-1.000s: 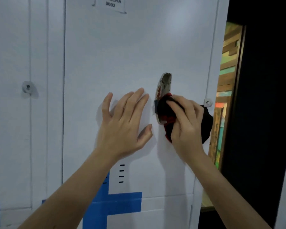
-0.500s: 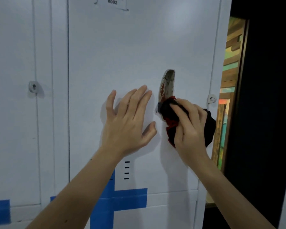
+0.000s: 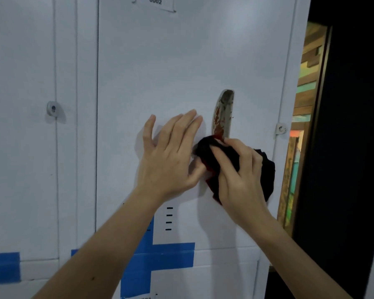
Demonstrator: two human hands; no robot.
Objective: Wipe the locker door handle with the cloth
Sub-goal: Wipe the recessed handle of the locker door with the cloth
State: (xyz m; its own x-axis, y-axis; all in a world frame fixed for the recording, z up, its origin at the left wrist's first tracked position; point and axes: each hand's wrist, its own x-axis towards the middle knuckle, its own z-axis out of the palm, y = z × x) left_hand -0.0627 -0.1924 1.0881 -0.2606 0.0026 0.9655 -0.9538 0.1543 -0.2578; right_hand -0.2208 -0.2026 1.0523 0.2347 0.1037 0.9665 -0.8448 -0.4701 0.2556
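Note:
A white locker door point(image 3: 181, 61) fills the view. Its recessed metal handle point(image 3: 224, 113) is stained with rust-red marks. My right hand point(image 3: 242, 175) grips a bunched black cloth with red patches point(image 3: 268, 175) and presses it over the lower end of the handle, hiding that part. My left hand point(image 3: 171, 156) lies flat on the door just left of the handle, fingers straight, thumb beside the cloth.
A small padlock hasp point(image 3: 280, 129) sits on the door's right edge. The neighbouring locker at left has a round lock point(image 3: 53, 108). Blue tape bands point(image 3: 160, 255) cross the lower doors. A dark opening with coloured wooden planks point(image 3: 304, 104) lies to the right.
My right hand and the cloth have slid down the handle, baring more of its stained upper part. My left hand stays flat on the door. The view has shifted slightly.

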